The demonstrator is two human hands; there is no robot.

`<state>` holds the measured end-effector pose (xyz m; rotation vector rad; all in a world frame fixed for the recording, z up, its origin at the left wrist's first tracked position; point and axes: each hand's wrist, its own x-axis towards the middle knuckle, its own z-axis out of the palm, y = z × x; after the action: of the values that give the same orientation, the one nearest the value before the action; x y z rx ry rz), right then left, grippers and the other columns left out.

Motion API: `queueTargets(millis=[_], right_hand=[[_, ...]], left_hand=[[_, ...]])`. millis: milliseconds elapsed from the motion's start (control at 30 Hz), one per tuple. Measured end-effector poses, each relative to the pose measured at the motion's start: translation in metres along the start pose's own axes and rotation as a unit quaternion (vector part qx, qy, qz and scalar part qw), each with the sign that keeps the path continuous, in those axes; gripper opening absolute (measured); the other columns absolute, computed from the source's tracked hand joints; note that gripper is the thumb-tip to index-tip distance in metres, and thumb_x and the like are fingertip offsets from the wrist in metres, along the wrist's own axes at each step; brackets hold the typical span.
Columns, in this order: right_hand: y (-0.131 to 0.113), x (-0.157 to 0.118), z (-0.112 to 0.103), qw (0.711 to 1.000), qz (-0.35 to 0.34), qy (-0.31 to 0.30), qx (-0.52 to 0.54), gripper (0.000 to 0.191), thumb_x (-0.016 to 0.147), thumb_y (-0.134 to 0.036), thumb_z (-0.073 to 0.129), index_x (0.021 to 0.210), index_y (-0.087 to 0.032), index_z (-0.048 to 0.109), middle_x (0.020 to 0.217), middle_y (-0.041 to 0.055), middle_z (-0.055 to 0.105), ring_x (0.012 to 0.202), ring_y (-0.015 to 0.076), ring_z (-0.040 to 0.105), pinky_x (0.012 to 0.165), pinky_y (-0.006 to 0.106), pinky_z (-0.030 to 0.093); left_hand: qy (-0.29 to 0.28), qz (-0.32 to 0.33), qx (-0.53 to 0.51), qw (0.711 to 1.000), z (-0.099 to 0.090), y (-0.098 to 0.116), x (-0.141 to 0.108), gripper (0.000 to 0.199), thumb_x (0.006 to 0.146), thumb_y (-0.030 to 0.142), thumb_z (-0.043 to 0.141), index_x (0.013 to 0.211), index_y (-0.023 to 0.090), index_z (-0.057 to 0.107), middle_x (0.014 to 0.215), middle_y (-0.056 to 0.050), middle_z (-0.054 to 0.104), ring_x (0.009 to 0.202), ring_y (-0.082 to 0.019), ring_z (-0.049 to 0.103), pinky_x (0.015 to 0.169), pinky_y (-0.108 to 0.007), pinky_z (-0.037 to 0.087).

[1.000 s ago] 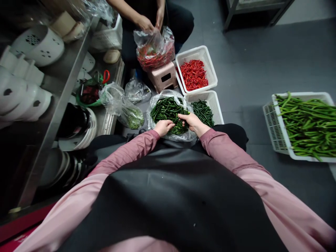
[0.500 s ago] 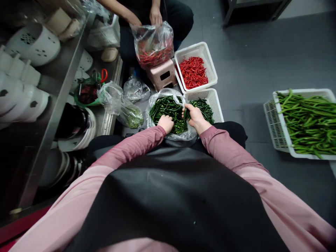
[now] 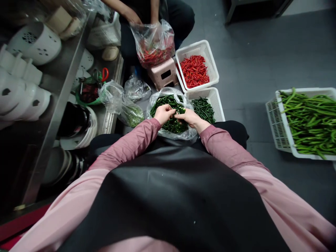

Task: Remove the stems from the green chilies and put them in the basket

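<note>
A clear plastic bag [image 3: 189, 134] of dark green chilies [image 3: 170, 124] stands open between my knees. Over its left half is my left hand [image 3: 164, 114], thumb and fingers pinched together; what they hold is too small to name. Close to its right, my right hand [image 3: 189, 117] is closed on green chilies, their pale stem ends pointing at my left fingers. Beyond my right hand, a white basket [image 3: 219, 105] holds more green chilies [image 3: 203, 108].
Red chilies [image 3: 194, 71] fill a white basket [image 3: 214, 66] farther off. Another person's hands reach into a bag of red chilies [image 3: 153, 56] on a pink stool [image 3: 164, 74]. Long green peppers [image 3: 311, 120] lie in a basket at right. A metal shelf [image 3: 60, 87] runs along the left.
My left hand has risen from the chilies to beside my right hand, which has shifted slightly left. The other person's hand has gone deeper into the red chili bag.
</note>
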<state>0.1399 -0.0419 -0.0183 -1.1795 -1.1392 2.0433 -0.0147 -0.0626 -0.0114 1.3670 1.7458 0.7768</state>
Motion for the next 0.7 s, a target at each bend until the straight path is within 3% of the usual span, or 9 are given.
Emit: queueTargets(millis=[100, 167, 300, 400, 533, 633, 700], right_hand=[[-0.002, -0.002, 0.002, 0.997, 0.027, -0.051, 0.042, 0.016, 0.068, -0.013, 0.070, 0.072, -0.014, 0.054, 0.058, -0.0024, 0.058, 0.047, 0.0071, 0.052, 0.039, 0.016, 0.037], [-0.002, -0.003, 0.001, 0.995, 0.042, -0.054, 0.069, 0.015, 0.069, -0.013, 0.069, 0.075, -0.014, 0.055, 0.058, -0.0024, 0.058, 0.047, 0.0076, 0.052, 0.039, 0.016, 0.038], [-0.003, -0.006, -0.005, 0.993, 0.081, -0.054, 0.072, 0.012, 0.072, -0.010, 0.066, 0.073, -0.013, 0.055, 0.054, -0.0022, 0.056, 0.044, 0.0075, 0.049, 0.038, 0.017, 0.037], [-0.007, -0.006, -0.014, 0.996, 0.076, -0.009, 0.054, 0.011, 0.073, -0.006, 0.063, 0.070, -0.012, 0.054, 0.050, -0.0018, 0.055, 0.042, 0.0075, 0.048, 0.037, 0.017, 0.037], [-0.014, -0.006, -0.027, 0.989, 0.041, 0.097, 0.102, 0.013, 0.072, 0.000, 0.060, 0.077, -0.011, 0.056, 0.052, -0.0027, 0.056, 0.043, 0.0078, 0.052, 0.042, 0.019, 0.046], [-0.016, -0.007, -0.030, 0.986, 0.052, 0.109, 0.118, 0.011, 0.075, -0.001, 0.058, 0.079, -0.011, 0.056, 0.053, -0.0020, 0.056, 0.043, 0.0092, 0.055, 0.045, 0.022, 0.050], [-0.016, -0.010, -0.028, 0.986, 0.061, 0.101, 0.119, 0.011, 0.076, -0.002, 0.058, 0.078, -0.012, 0.055, 0.054, -0.0016, 0.057, 0.046, 0.0105, 0.057, 0.047, 0.023, 0.051]], left_hand=[[0.052, -0.005, -0.064, 0.997, 0.010, 0.003, 0.001, 0.024, 0.077, 0.031, 0.059, 0.062, 0.016, 0.049, 0.051, 0.005, 0.047, 0.048, -0.007, 0.041, 0.052, -0.021, 0.035], [0.054, 0.003, -0.053, 0.997, 0.017, 0.004, 0.001, 0.023, 0.080, 0.031, 0.057, 0.064, 0.015, 0.051, 0.054, 0.004, 0.048, 0.051, -0.008, 0.043, 0.054, -0.021, 0.036], [0.033, 0.099, 0.138, 0.985, 0.016, 0.003, -0.002, 0.023, 0.086, 0.033, 0.049, 0.075, 0.015, 0.059, 0.072, -0.003, 0.058, 0.072, -0.014, 0.056, 0.066, -0.024, 0.041], [-0.027, 0.136, 0.330, 0.934, 0.015, -0.006, -0.007, 0.026, 0.090, 0.031, 0.043, 0.090, 0.018, 0.065, 0.096, -0.008, 0.062, 0.092, -0.019, 0.059, 0.074, -0.026, 0.042], [-0.156, 0.077, 0.449, 0.877, 0.033, -0.021, -0.010, 0.034, 0.087, 0.024, 0.044, 0.115, 0.020, 0.061, 0.112, -0.012, 0.061, 0.096, -0.023, 0.062, 0.078, -0.031, 0.046], [-0.207, 0.007, 0.460, 0.863, 0.054, -0.029, -0.004, 0.042, 0.087, 0.031, 0.044, 0.125, 0.016, 0.055, 0.107, -0.015, 0.065, 0.096, -0.027, 0.063, 0.080, -0.035, 0.047], [-0.229, 0.006, 0.441, 0.868, 0.063, -0.033, 0.001, 0.047, 0.086, 0.032, 0.049, 0.131, 0.021, 0.051, 0.109, -0.012, 0.066, 0.099, -0.026, 0.063, 0.082, -0.033, 0.046]])
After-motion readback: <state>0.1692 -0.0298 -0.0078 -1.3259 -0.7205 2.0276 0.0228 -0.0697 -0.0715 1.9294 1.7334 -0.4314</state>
